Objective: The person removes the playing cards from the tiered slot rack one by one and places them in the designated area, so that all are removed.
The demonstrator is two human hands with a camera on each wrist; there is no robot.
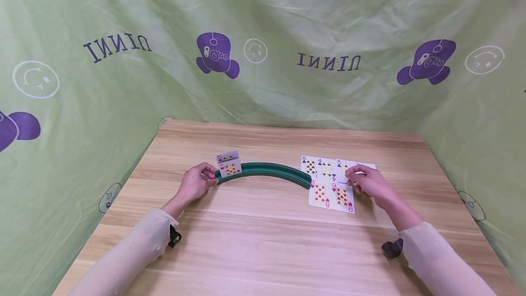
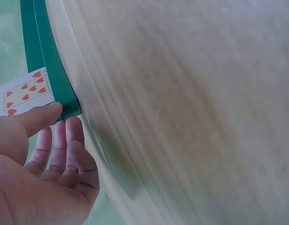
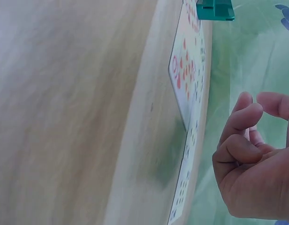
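Note:
A curved green card holder (image 1: 271,168) stands on the table, with two playing cards upright in its left end. The front one is a seven of hearts (image 1: 231,169); the card behind it is mostly covered. My left hand (image 1: 196,181) pinches the holder's left end, thumb on top and fingertips against the end, as the left wrist view shows. My right hand (image 1: 367,184) hovers over face-up cards, fingers loosely bent, with a gap between thumb and forefinger and nothing seen there. Beneath it lies a black-suited card (image 1: 342,165), partly hidden. The nine of hearts (image 1: 342,198) lies nearest.
Beside the holder's right end lie the eight of hearts (image 1: 319,192), the eight of clubs (image 1: 310,166) and the four of clubs (image 1: 326,168). Another card (image 1: 370,166) shows only an edge behind the right hand. Green printed cloth (image 1: 263,95) hangs around the wooden table (image 1: 255,241).

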